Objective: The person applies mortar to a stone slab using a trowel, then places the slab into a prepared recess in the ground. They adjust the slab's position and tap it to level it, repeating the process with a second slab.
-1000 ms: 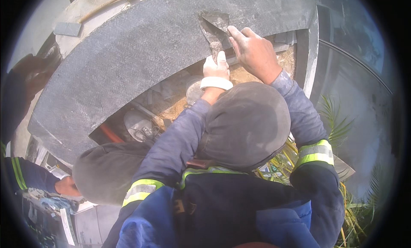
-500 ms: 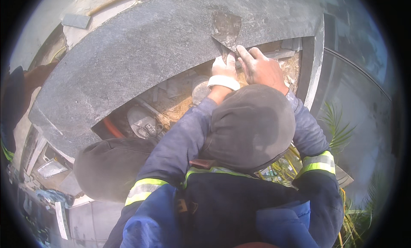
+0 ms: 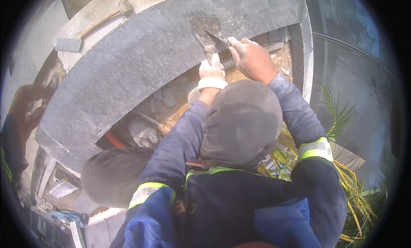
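Note:
My left hand (image 3: 212,70), pale with dust and with a thick white band around the wrist, is closed on the handle of a wide, dirty putty knife (image 3: 204,27). Its flared blade points away from me over the dark grey stone slab (image 3: 124,59). My right hand (image 3: 254,61) grips a second, narrower scraper (image 3: 218,36), whose thin dark blade lies across the face of the wide one. Both tools are at the slab's inner curved edge. Palm and fingers hide most of the second scraper's handle.
A hammer (image 3: 105,22) with a wooden handle and a small grey stone piece (image 3: 68,45) lie beyond the slab at the far left. Another person's arm (image 3: 28,102) is at the left rim. Rubble lies under the slab; palm leaves (image 3: 336,113) stand at right.
My right hand has drawn slightly apart from the left, bringing the narrow scraper's blade into view across the wide one. My view has shifted a little; the other person's arm shows more.

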`<state>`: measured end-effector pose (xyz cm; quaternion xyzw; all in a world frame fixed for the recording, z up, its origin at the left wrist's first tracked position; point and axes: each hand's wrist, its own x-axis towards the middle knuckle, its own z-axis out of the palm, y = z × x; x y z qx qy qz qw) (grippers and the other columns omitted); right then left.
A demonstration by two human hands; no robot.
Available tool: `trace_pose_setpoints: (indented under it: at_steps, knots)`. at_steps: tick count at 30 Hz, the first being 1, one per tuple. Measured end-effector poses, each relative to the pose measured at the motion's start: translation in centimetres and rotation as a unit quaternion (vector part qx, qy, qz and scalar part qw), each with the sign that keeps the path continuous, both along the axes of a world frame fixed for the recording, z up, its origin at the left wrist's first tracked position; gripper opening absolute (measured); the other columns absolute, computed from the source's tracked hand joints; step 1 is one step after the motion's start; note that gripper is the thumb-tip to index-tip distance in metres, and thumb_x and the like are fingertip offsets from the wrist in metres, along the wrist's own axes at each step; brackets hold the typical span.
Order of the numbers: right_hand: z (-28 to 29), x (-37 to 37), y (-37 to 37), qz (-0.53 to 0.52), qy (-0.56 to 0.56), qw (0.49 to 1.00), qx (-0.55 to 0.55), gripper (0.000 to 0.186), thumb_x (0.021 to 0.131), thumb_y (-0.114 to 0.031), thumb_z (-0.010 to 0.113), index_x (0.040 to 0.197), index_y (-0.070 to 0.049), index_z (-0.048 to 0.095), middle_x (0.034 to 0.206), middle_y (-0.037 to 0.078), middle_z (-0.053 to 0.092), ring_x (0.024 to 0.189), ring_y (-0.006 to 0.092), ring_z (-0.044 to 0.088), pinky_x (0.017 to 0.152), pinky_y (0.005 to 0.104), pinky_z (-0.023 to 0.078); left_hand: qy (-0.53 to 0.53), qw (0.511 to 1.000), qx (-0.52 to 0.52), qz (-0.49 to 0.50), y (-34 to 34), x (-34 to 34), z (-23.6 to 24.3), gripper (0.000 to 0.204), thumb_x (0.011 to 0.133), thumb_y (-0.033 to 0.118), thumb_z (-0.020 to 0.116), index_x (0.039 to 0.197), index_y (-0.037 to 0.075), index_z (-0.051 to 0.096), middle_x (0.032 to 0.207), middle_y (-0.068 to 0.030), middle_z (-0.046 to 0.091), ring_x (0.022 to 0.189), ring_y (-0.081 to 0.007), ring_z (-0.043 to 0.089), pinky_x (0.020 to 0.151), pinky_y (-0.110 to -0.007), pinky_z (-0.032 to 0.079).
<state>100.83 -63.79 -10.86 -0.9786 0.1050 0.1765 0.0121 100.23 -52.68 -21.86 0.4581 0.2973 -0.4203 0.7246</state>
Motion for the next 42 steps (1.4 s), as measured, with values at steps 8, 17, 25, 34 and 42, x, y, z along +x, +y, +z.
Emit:
trace_pose_setpoints:
  at_steps: [8, 17, 25, 34, 42]
  knots:
    - [0.8, -1.1, -0.2, -0.043, -0.024, 0.999, 0.023, 0.031, 0.102, -0.027, 0.059, 0.127, -0.011, 0.069, 0.095, 0.017, 0.071, 0.088, 0.0384, 0.071, 0.075, 0.0475, 0.057, 0.016, 1.0, -0.019, 0.013, -0.3, -0.2, 0.3, 0.03, 0.105, 0.028, 0.061, 0.093, 0.003, 0.051, 0.067, -0.0042, 0.057, 0.045, -0.012, 0.048, 0.039, -0.03, 0.038]
    - [0.9, -1.4, 1.0, -0.032, 0.023, 0.999, 0.011, 0.029, 0.103, -0.03, 0.055, 0.122, -0.01, 0.066, 0.091, 0.018, 0.07, 0.085, 0.0389, 0.071, 0.072, 0.0487, 0.057, 0.003, 1.0, -0.019, 0.024, -0.2, 0.1, -0.1, 0.029, 0.105, 0.029, 0.062, 0.094, 0.003, 0.051, 0.066, -0.003, 0.056, 0.046, -0.012, 0.049, 0.041, -0.03, 0.038]
    - [1.1, -1.9, 1.0, -0.034, 0.015, 0.999, 0.023, 0.034, 0.103, -0.029, 0.054, 0.128, -0.009, 0.065, 0.093, 0.02, 0.071, 0.084, 0.0398, 0.071, 0.073, 0.0486, 0.057, -0.006, 1.0, -0.027, 0.001, -0.3, -0.5, -0.2, 0.028, 0.105, 0.028, 0.06, 0.095, 0.003, 0.051, 0.066, -0.0028, 0.056, 0.044, -0.012, 0.048, 0.038, -0.031, 0.036]
    - [1.1, -3.2, 1.3, -0.036, 0.004, 0.999, 0.021, 0.031, 0.103, -0.027, 0.055, 0.127, -0.01, 0.066, 0.092, 0.02, 0.071, 0.086, 0.0401, 0.072, 0.075, 0.0495, 0.057, 0.006, 0.999, -0.032, 0.025, -0.6, -0.1, -0.1, 0.031, 0.105, 0.029, 0.062, 0.094, 0.003, 0.05, 0.067, -0.0042, 0.057, 0.045, -0.0128, 0.05, 0.04, -0.03, 0.039]
    - [0.1, -3.6, 1.3, -0.031, -0.005, 0.999, 0.021, 0.034, 0.103, -0.027, 0.056, 0.129, -0.008, 0.065, 0.098, 0.019, 0.071, 0.086, 0.0396, 0.072, 0.074, 0.0491, 0.057, -0.018, 1.0, 0.005, 0.02, -0.6, -0.1, -0.3, 0.035, 0.105, 0.034, 0.06, 0.088, 0.004, 0.053, 0.067, -0.0042, 0.058, 0.047, -0.0127, 0.052, 0.04, -0.031, 0.04]
